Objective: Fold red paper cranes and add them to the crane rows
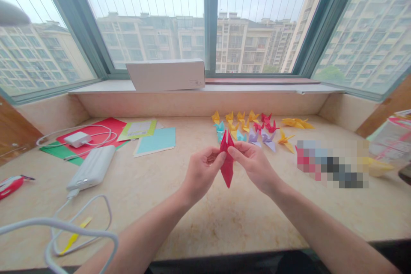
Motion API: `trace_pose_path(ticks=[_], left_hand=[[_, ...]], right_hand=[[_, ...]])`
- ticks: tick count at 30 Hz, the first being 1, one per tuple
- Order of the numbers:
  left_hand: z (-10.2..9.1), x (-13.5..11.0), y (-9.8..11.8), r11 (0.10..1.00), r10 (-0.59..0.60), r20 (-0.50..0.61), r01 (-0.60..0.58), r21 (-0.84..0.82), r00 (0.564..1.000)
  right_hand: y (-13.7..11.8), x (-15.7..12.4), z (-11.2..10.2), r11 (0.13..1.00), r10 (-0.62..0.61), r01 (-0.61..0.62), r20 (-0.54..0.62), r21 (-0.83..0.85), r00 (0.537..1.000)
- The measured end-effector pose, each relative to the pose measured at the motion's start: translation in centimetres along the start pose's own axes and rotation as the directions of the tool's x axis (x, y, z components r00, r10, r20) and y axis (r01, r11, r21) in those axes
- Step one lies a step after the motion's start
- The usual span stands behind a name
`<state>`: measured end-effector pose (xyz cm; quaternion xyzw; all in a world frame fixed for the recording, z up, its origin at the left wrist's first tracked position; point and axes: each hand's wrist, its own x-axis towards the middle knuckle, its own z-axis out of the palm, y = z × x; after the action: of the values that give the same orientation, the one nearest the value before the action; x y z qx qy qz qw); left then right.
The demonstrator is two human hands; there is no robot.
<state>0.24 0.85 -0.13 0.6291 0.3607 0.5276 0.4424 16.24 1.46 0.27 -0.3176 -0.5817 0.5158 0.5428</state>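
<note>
A red folded paper piece (227,170), long and pointed at both ends, is held upright above the counter. Its upper end is split into two narrow points. My left hand (205,167) pinches its left edge between thumb and fingers. On the opposite edge, my right hand (248,158) grips it the same way, thumb toward me. Just behind the hands stand several small paper cranes: yellow ones (241,117), red ones (270,126), lilac ones (268,139) and light blue ones (220,127).
On the left lie red paper sheets (111,126), light blue paper (157,140), a white charger (78,138), a power bank (93,167) and looping white cable (64,223). A white box (167,75) stands on the sill. At right, a plastic bag (391,137) borders the counter (180,231).
</note>
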Motion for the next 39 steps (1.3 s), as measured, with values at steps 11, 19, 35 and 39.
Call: trace_pose_path(ticks=[11,19,35,39], left_hand=[[0.3,-0.3,-0.5,0.997,0.052,0.021,-0.053,0.048,0.998],[0.4,-0.2,-0.7,0.999,-0.029,0.111,0.032,-0.028,0.993],[0.6,-0.4,0.3,0.990,-0.060,0.127,0.075,-0.119,0.990],[0.5,-0.3,0.0,0.993,-0.064,0.117,0.074,-0.088,0.991]], right_hand=[[0.8,-0.2,0.1,0.993,-0.028,0.011,-0.146,-0.115,0.989],[0.2,0.0,-0.2,0.986,-0.074,0.056,-0.104,-0.160,0.992],[0.9,-0.4,0.4,0.951,-0.184,0.101,-0.271,-0.294,0.945],[0.9,-0.5,0.6,0.948,-0.192,0.112,-0.258,-0.297,0.947]])
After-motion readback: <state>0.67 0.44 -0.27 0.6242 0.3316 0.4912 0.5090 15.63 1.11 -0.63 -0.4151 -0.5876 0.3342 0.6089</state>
